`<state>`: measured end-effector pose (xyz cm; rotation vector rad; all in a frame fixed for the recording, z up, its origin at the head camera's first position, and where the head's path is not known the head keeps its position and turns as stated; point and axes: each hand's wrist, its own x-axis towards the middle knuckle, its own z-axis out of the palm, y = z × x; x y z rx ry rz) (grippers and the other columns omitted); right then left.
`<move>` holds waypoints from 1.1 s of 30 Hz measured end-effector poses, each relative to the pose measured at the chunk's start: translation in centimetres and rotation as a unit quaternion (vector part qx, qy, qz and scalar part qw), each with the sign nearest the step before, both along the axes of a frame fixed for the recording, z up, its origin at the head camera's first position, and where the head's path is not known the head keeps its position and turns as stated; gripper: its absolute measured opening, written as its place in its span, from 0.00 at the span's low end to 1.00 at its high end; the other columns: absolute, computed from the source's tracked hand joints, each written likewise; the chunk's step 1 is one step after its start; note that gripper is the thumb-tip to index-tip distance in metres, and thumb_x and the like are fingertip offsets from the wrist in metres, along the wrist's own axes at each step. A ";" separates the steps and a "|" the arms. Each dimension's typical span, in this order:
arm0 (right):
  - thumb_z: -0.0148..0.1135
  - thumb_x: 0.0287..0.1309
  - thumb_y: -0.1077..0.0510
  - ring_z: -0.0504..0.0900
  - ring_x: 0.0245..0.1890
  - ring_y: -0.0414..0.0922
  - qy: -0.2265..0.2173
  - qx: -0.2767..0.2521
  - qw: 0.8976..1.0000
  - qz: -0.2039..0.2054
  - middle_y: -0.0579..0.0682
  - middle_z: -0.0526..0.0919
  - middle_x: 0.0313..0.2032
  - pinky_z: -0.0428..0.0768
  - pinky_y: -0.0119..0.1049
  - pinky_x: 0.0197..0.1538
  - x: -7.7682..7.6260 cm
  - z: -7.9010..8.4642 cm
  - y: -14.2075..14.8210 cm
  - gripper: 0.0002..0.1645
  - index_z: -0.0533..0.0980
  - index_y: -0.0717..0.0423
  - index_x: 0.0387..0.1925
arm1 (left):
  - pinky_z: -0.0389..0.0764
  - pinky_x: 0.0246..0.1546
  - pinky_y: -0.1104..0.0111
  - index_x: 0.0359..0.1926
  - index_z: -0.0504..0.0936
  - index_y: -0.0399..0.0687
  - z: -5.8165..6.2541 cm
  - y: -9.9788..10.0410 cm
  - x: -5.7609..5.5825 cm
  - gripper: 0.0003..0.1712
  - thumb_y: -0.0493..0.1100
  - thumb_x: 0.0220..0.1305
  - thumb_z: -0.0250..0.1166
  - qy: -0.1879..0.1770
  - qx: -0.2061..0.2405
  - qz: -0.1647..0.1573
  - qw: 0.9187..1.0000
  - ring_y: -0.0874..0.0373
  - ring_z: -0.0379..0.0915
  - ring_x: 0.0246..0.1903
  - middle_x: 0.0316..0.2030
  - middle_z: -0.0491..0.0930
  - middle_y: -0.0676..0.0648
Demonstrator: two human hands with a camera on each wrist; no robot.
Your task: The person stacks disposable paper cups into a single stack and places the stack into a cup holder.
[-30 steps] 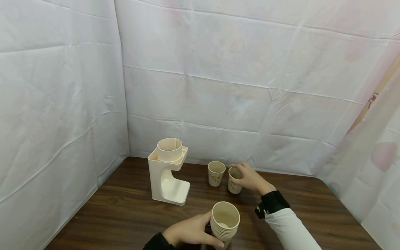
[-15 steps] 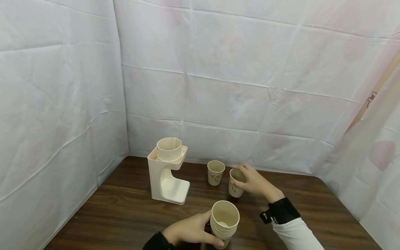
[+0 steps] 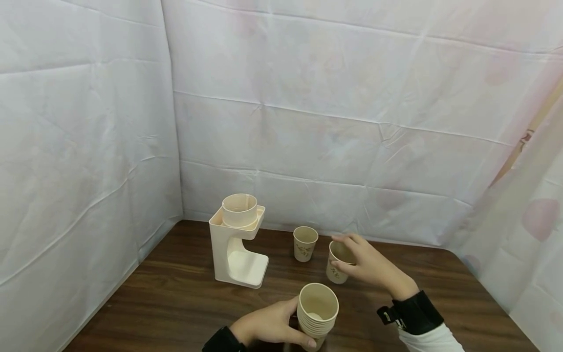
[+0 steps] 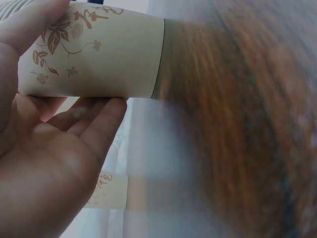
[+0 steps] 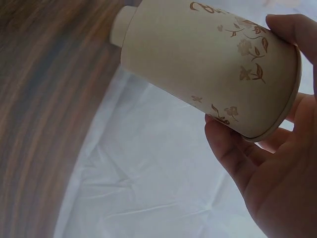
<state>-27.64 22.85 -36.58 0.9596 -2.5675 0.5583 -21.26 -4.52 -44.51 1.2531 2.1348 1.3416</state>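
My left hand (image 3: 269, 322) holds a stack of beige paper cups (image 3: 318, 315) at the front middle of the table, thumb and fingers round its side. In the left wrist view, the lowest cup (image 4: 109, 57) shows a brown leaf print, its base at or near the wood. My right hand (image 3: 371, 264) grips a single printed paper cup (image 3: 336, 273) near its rim, mouth upward; the right wrist view shows this cup (image 5: 203, 64) between thumb and fingers. Whether its base touches the table cannot be told. Left of it stands another upright paper cup (image 3: 304, 247).
A cream C-shaped stand (image 3: 220, 256) with a round, open-topped ring piece (image 3: 239, 213) on top stands left of the cups. White sheeting (image 3: 272, 137) hangs behind and to the left of the dark wooden table (image 3: 167, 303).
My right hand has drawn its cup rightward and toward me, widening the gap to the standing cup. The left hand and its stack stay in place.
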 end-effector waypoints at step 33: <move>0.67 0.52 0.53 0.67 0.58 0.42 0.120 -0.027 0.989 0.077 0.44 0.68 0.59 0.79 0.36 0.48 8.3 7.0 -1.4 0.38 0.64 0.44 0.64 | 0.70 0.55 0.65 0.63 0.60 0.63 0.0 0.0 0.0 0.39 0.54 0.53 0.69 0.005 -0.005 0.010 1.000 0.66 0.67 0.52 0.53 0.74 0.60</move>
